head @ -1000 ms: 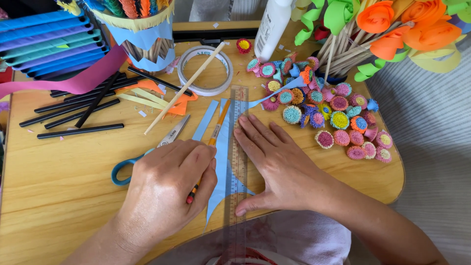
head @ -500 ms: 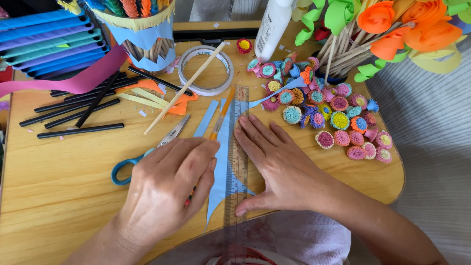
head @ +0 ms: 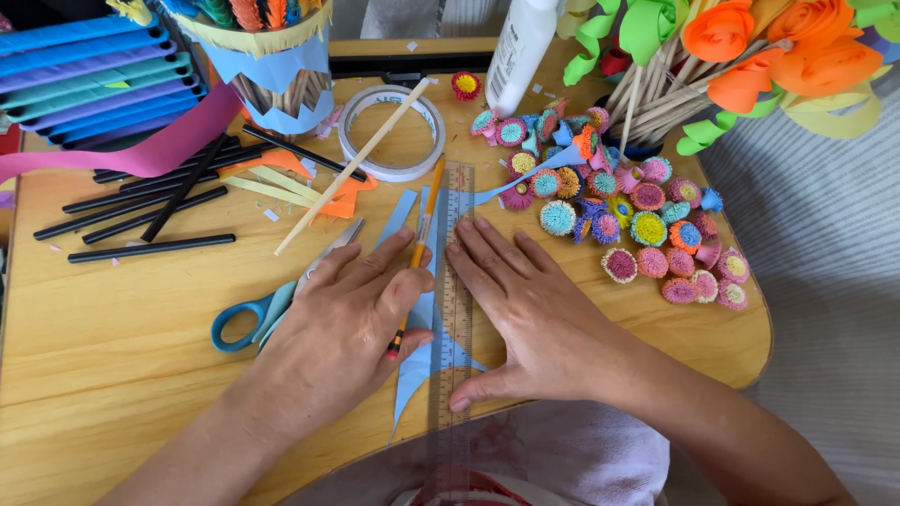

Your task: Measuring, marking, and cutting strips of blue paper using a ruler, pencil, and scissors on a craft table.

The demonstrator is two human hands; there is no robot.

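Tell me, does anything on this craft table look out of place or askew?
Mostly busy rather than wrong. One oddity: the clear ruler runs past the table's near edge, held by the right hand. The left hand holds a pencil over blue paper. Small paper scraps lie scattered.

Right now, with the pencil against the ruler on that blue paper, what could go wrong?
1. The clear ruler hangs past the table edge toward the lap; if the right hand eases off, it may tip or pivot and skew the line.
2. The blue paper strip is narrow and also overhangs, so it could slide under the pencil held by the left hand.
3. The scissors lie against the left hand and could get nudged.
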